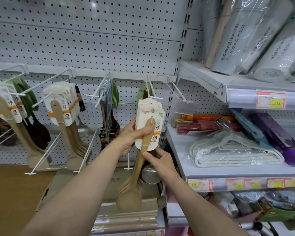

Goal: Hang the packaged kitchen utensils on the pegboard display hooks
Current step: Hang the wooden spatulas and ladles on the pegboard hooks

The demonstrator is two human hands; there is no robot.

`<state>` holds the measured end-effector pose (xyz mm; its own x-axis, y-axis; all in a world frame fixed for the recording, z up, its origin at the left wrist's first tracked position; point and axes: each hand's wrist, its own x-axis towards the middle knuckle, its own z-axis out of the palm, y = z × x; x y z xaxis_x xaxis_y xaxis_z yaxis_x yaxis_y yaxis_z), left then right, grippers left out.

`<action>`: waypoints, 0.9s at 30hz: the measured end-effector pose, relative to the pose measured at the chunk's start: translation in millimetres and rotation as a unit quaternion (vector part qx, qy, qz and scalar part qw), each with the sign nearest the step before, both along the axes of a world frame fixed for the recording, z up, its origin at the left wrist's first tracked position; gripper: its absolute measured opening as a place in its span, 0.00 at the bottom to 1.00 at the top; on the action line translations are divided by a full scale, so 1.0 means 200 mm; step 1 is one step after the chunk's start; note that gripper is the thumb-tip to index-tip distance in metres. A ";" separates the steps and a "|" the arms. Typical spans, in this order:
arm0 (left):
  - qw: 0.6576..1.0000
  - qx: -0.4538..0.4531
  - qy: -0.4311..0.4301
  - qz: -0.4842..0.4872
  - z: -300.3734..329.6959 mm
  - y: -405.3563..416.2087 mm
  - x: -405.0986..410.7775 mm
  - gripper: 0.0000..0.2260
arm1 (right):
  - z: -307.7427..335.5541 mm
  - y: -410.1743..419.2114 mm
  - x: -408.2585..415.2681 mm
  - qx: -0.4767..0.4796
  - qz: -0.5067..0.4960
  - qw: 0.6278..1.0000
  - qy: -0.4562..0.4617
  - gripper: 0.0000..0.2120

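Head view, hands: left hand (pixel 132 135) grips the stack of carded spoons (pixel 149 123), thumb across the front handle; right hand (pixel 157 158) pinches the handles just below the cards.
Spoons' place: card tops just under the hook (pixel 154 97) tip, not yet threaded, I judge.
Doing it well: line up every card's hole (they sit fanned) before sliding on.
Writing: shelf price tag (pixel 277 103) reads 15.9; card logo unclear.
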<state>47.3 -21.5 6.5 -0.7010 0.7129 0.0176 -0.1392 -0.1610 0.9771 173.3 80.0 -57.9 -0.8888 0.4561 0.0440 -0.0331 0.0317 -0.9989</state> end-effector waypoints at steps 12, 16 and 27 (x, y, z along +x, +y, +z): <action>0.999 0.034 -0.012 -0.017 -0.01 0.00 -0.03 0.39 | -0.03 0.01 -0.03 0.011 -0.001 1.000 -0.014 0.20; 0.999 0.043 -0.021 -0.020 -0.01 0.01 -0.02 0.37 | -0.03 0.01 -0.03 0.014 -0.002 1.000 -0.004 0.20; 0.999 0.033 -0.010 -0.011 0.01 0.02 -0.03 0.39 | -0.04 0.00 -0.02 0.054 0.023 0.998 -0.014 0.19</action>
